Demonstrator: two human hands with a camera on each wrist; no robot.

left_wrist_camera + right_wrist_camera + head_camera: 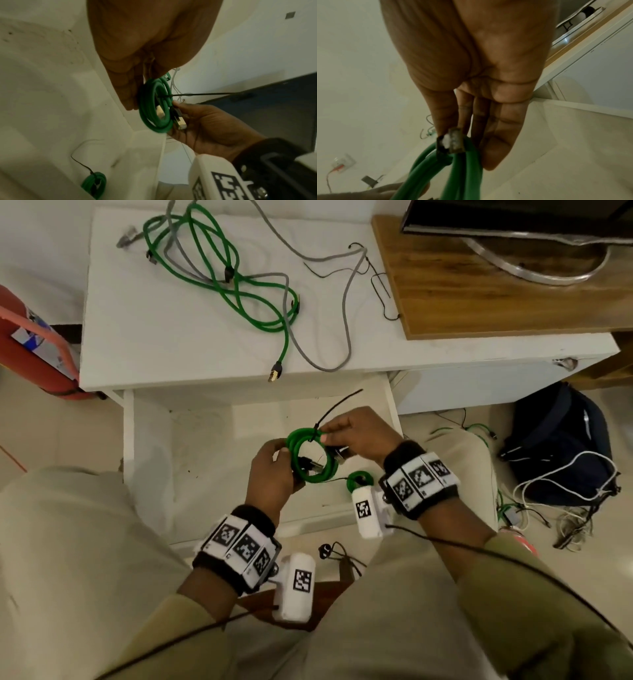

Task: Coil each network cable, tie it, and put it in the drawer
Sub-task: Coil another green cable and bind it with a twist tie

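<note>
I hold a coiled green network cable (320,475) over the open white drawer (205,446). My left hand (274,474) grips the coil's left side, fingers curled round the loops (152,108). My right hand (359,433) pinches the coil's upper right, by its plugs (453,140). A black zip tie (337,405) wraps the coil's top, and its long tail (205,93) points up and right. A second, smaller green coil (356,478) with a black tie lies on the drawer floor, below my right wrist, seen also as the tied coil (94,185).
On the white cabinet top lie a tangle of loose green cables (219,268), a grey cable (346,313) and thin black ties (380,285). A wooden board (479,285) sits at the back right. A red cylinder (30,344) stands left; a dark bag (561,446) and floor wires lie right.
</note>
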